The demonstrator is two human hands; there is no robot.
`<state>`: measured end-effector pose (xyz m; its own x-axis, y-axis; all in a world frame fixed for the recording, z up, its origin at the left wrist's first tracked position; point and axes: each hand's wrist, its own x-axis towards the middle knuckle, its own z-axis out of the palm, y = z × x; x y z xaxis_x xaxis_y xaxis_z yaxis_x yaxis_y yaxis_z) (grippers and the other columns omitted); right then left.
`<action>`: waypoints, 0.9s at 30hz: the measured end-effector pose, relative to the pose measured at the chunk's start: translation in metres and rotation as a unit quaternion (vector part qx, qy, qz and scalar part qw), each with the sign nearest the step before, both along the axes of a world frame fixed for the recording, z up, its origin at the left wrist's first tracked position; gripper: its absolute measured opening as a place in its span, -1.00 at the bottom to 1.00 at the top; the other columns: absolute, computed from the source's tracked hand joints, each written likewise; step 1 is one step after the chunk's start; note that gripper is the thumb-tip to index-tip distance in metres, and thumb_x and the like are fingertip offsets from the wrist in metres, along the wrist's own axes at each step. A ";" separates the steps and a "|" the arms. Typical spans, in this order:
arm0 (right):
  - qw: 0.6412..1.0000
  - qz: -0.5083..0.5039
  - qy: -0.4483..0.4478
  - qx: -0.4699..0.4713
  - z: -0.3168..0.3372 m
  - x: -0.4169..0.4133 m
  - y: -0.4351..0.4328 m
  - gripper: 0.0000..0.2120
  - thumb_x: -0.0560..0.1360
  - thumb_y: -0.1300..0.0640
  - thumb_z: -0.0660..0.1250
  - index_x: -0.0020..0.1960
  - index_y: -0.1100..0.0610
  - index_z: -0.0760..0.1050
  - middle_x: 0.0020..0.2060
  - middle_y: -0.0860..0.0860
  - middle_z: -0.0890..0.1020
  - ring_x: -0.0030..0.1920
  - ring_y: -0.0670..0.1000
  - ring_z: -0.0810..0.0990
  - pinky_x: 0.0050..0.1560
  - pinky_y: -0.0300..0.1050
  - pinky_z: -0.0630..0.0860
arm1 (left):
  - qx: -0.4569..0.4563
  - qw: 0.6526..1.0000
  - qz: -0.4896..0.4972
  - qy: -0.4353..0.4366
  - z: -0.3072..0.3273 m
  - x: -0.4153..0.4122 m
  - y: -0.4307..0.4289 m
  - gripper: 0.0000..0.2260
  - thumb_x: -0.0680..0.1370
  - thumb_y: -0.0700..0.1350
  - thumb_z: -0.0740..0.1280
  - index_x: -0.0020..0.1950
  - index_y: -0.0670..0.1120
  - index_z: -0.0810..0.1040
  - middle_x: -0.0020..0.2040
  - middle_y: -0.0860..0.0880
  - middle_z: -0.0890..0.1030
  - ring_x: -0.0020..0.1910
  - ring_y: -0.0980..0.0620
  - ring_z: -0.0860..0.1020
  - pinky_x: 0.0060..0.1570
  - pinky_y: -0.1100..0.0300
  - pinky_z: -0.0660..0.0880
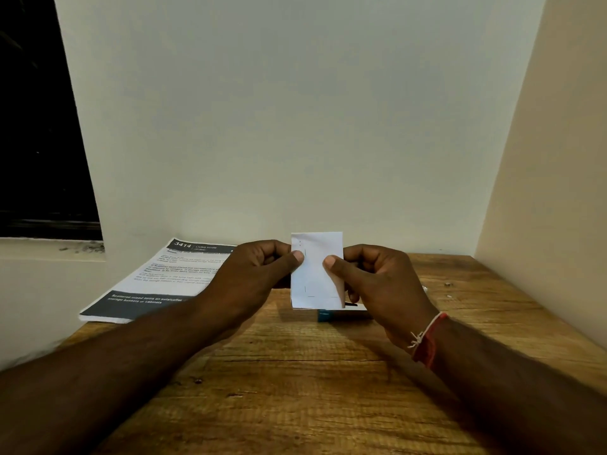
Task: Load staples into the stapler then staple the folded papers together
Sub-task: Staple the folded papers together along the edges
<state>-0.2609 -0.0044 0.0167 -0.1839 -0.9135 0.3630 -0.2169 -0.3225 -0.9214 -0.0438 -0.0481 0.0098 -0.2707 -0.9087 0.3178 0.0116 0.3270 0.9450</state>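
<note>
Head view: both hands, left and right, pinch the folded paper upright above the desk, each grip thumb-in-front, likely squaring its edges for stapling; a small box lies beneath.

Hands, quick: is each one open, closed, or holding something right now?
Left hand: closed, pinching the folded paper at its left edge.
Right hand: closed, pinching the same paper at its right edge.
</note>
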 end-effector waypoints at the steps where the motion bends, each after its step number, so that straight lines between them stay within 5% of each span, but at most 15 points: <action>1: 1.000 -0.001 0.005 -0.001 0.000 0.000 0.000 -0.87 0.57 0.11 0.57 0.02 0.17 0.75 -0.20 0.00 0.80 -0.41 -0.23 0.67 -0.41 -0.33 0.55 | -0.003 1.000 0.001 -0.005 0.001 0.000 0.000 -0.81 0.73 -0.10 0.42 0.06 -0.20 0.74 0.03 -0.17 0.84 0.06 -0.10 0.82 0.24 -0.04 0.72; 12: 0.999 0.027 0.020 0.004 -0.003 0.000 0.000 -0.91 0.58 0.12 0.56 0.05 0.13 0.76 -0.19 0.00 0.82 -0.35 -0.20 0.72 -0.36 -0.35 0.57 | -0.032 0.999 0.034 0.024 0.002 0.001 -0.001 -0.74 0.73 -0.09 0.42 0.08 -0.31 0.69 0.06 -0.25 0.81 0.11 -0.21 0.80 0.20 0.03 0.75; 17: 0.998 0.063 0.026 0.000 -0.002 -0.002 -0.001 -0.84 0.61 0.18 0.52 0.18 0.05 0.70 -0.24 0.05 0.78 -0.29 -0.12 0.72 -0.33 -0.31 0.56 | -0.042 0.998 0.036 0.024 0.002 0.002 -0.003 -0.72 0.77 -0.04 0.36 0.08 -0.24 0.73 0.08 -0.24 0.80 0.10 -0.17 0.79 0.33 -0.21 0.69; 22: 0.989 0.138 -0.040 0.016 -0.006 -0.008 -0.006 -0.86 0.68 0.29 0.39 0.23 0.24 0.62 -0.09 0.17 0.80 -0.15 0.05 0.73 -0.21 -0.10 0.65 | 0.082 0.991 -0.036 0.097 0.008 -0.001 0.006 -0.63 0.79 0.01 0.28 0.09 -0.12 0.84 0.15 -0.21 0.82 0.22 -0.25 0.78 0.31 -0.16 0.66; 25: 0.984 0.164 -0.065 0.004 -0.008 -0.009 -0.008 -0.80 0.64 0.23 0.40 0.23 0.28 0.62 -0.04 0.18 0.78 -0.10 0.02 0.72 -0.09 -0.05 0.58 | 0.120 0.981 -0.146 0.051 0.004 -0.001 0.008 -0.68 0.71 0.05 0.42 0.28 -0.15 0.77 0.22 -0.21 0.79 0.21 -0.28 0.75 0.27 -0.14 0.68; 27: 0.984 0.174 -0.048 -0.016 -0.009 -0.009 -0.007 -0.85 0.61 0.19 0.41 0.14 0.20 0.67 -0.05 0.09 0.79 -0.10 -0.03 0.67 -0.05 -0.07 0.51 | 0.149 0.964 -0.216 0.040 -0.003 0.000 0.006 -0.35 0.49 0.16 0.65 0.44 -0.19 0.65 0.29 -0.27 0.76 0.22 -0.34 0.75 0.27 -0.21 0.69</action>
